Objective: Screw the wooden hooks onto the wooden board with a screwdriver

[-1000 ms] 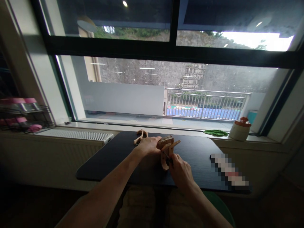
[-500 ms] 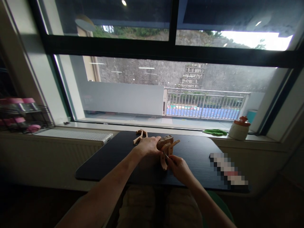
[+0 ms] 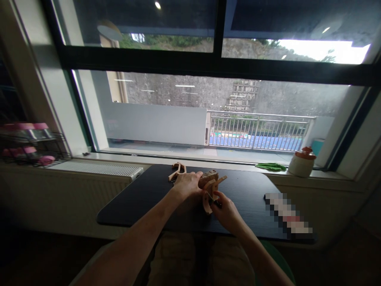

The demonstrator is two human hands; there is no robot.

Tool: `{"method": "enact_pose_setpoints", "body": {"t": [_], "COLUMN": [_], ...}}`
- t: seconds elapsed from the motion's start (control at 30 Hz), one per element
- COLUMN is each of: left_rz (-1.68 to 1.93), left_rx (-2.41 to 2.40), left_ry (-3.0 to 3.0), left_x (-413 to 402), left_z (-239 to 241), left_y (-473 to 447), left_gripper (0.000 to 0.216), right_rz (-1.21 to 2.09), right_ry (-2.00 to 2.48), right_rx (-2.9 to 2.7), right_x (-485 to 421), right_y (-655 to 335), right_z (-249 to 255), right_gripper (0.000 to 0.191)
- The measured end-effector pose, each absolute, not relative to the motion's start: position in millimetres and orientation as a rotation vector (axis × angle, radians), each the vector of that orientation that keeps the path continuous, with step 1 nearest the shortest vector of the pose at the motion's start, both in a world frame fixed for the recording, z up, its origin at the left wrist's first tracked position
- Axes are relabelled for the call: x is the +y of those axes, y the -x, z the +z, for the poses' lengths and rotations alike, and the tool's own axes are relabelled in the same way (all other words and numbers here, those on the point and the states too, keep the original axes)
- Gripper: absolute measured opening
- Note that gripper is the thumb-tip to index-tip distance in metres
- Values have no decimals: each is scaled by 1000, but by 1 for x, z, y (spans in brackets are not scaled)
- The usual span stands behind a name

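On the dark table, a small wooden assembly (image 3: pixel 206 204) of curved, pale pieces joins a rougher brown block (image 3: pixel 208 178). My left hand (image 3: pixel 187 186) is closed around its left side and steadies it. My right hand (image 3: pixel 225 208) pinches a thin tool (image 3: pixel 210 196) with a slim metal shaft, its tip against the pale wood; fingers hide most of it, so its exact kind is unclear. Just beyond my left hand lie more curved wooden pieces (image 3: pixel 177 169), with small dark bits beside them partly hidden by the hand.
The black table (image 3: pixel 133 206) stands against the windowsill. A blurred-out flat object (image 3: pixel 287 214) lies at its right edge. On the sill are a green cloth (image 3: pixel 270 167) and a pale jar (image 3: pixel 302 163) with an orange top. A radiator (image 3: pixel 74 198) and a rack of pink-lidded containers (image 3: pixel 26 139) are left.
My right hand has turned slightly about the tool, its fingers shifting up beside the wood. My left hand keeps its hold. The whole view has drifted a little.
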State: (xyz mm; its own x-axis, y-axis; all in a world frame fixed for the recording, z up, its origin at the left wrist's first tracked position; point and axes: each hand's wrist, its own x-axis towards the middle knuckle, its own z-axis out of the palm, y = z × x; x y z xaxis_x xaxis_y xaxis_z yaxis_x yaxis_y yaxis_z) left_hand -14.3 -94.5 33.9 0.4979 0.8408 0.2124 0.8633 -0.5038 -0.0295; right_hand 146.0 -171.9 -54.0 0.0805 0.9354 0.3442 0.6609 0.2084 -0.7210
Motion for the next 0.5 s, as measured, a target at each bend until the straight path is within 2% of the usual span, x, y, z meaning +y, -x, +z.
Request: {"method": "enact_pose_setpoints", "body": {"t": [0.13, 0.3, 0.5], "left_rz": [-265, -257, -214], "left_rx": [-1499, -1485, -1471], "left_ry": [2595, 2603, 2616], "left_x": [-93, -93, -94], "left_z": [32, 32, 34], "left_y": [14, 14, 14], "left_gripper": [63, 64, 68], "right_rz": [347, 35, -375], "right_ry": [1569, 1776, 1822], "right_rx": [-1703, -1869, -2033], "right_x": [-189, -217, -222], "right_y": [-153, -155, -144], "right_z": [-52, -44, -36], "right_gripper": [45, 37, 41]}}
